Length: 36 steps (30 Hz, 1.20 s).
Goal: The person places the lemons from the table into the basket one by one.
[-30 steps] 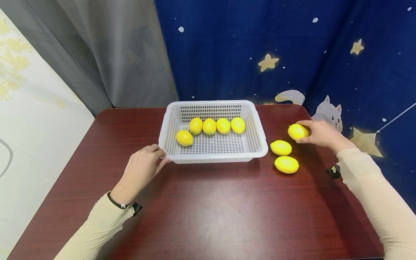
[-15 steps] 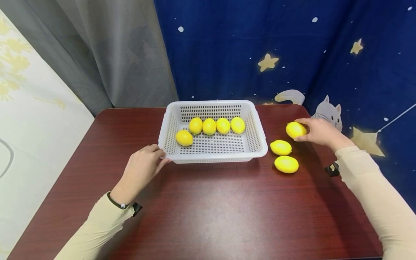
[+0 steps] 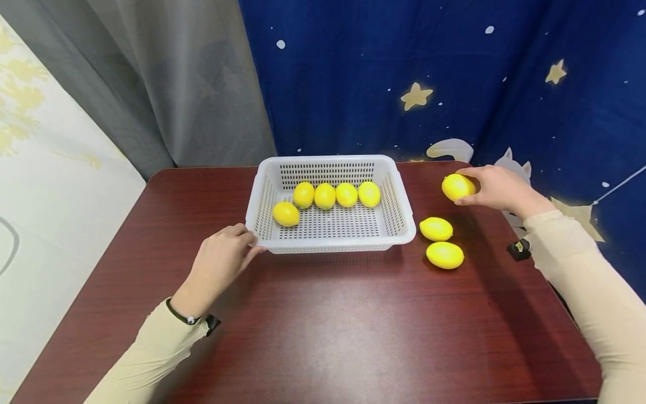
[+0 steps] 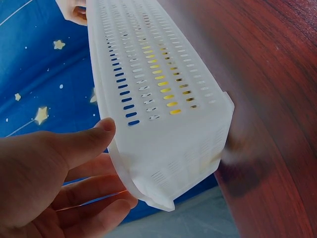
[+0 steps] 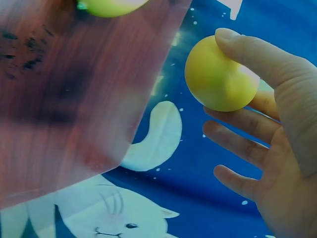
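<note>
My right hand [image 3: 497,189] pinches a yellow lemon [image 3: 457,187] between thumb and fingers, above the table's far right corner. In the right wrist view the held lemon [image 5: 218,77] shows against the curtain, well off the tabletop. My left hand [image 3: 222,259] grips the near left corner of a white slotted plastic basket [image 3: 330,243], its thumb [image 4: 94,144] on the rim and the other fingers partly behind it. Several lemons lie inside, most in a row along the back, and one lemon [image 3: 286,214] sits in front at the left.
Two loose lemons lie on the table right of the basket: an upper lemon [image 3: 436,229] and a nearer lemon [image 3: 444,255]. The reddish-brown wooden table [image 3: 343,331] ends at a blue starry curtain [image 3: 353,78] and a grey curtain [image 3: 202,84] behind.
My right hand has lifted the lemon from the table, raising it up and slightly left in the head view. The left hand and the basket have stayed put.
</note>
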Available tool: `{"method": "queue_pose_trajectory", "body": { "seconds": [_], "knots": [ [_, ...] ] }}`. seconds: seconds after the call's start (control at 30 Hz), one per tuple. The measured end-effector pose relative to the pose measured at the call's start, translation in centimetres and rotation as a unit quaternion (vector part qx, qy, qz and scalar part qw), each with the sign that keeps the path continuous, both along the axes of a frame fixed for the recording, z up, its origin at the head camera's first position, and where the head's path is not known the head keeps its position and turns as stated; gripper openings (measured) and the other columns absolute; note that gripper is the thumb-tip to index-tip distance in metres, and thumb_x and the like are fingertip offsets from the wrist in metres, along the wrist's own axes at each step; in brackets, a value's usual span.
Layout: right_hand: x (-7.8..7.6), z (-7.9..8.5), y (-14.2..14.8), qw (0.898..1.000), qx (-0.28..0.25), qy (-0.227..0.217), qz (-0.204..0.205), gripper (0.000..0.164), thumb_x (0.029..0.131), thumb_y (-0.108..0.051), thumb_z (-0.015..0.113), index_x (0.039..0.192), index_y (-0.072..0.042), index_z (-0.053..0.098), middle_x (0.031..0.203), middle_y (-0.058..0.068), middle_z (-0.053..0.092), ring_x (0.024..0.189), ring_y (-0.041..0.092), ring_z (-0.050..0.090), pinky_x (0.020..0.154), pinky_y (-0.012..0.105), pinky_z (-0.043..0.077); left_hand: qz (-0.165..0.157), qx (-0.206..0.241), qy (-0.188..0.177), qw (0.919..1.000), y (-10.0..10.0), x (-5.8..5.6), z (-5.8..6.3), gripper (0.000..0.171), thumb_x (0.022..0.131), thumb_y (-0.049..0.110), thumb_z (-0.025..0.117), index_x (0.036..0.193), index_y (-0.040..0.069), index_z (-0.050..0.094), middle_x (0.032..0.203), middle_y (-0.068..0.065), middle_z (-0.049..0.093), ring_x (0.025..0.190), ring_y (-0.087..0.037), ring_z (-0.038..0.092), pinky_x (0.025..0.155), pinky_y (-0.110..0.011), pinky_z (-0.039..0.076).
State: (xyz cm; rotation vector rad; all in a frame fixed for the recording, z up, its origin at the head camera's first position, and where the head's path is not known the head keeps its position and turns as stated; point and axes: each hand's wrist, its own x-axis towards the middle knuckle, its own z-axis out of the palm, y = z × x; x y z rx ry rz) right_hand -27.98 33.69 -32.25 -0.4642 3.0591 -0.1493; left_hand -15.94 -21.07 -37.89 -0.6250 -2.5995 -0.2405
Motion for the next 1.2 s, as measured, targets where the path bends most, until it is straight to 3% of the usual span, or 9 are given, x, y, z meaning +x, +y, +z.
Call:
{"method": "queue_pose_trajectory", "body": {
  "seconds": [0.47,0.9,1.2],
  "knots": [
    [0.0,1.3,-2.1,1.000,0.017,0.010,0.021,0.073,0.081,-0.050,0.077,0.135,-0.007,0.057,0.118,0.023,0.067,0.093,0.033,0.060,0.084,0.052,0.051,-0.003,-0.001,0.006,1.0000,0.0,0.0,-0.1,0.022,0.075,0.024,0.086,0.084,0.007,0.073,0.081,-0.007,0.067,0.073,-0.023,0.063,0.061,-0.041,0.055],
    [-0.7,2.5,-5.0,0.999,0.015,0.011,0.028,0.078,0.080,-0.057,0.074,0.139,-0.009,0.055,0.125,0.022,0.065,0.099,0.033,0.058,0.092,0.055,0.050,-0.007,-0.003,0.015,0.9999,0.0,0.0,0.0,0.024,0.075,0.024,0.086,0.085,0.006,0.074,0.081,-0.008,0.067,0.072,-0.023,0.063,0.060,-0.040,0.055],
    [-1.2,2.9,-7.0,0.999,0.029,0.004,0.040,0.082,0.079,-0.062,0.072,0.141,-0.011,0.053,0.132,0.021,0.062,0.107,0.035,0.058,0.098,0.057,0.048,-0.002,-0.007,0.002,1.0000,0.0,0.1,0.1,0.024,0.075,0.023,0.086,0.086,0.005,0.074,0.082,-0.009,0.068,0.073,-0.023,0.063,0.062,-0.040,0.056]
  ]
}}
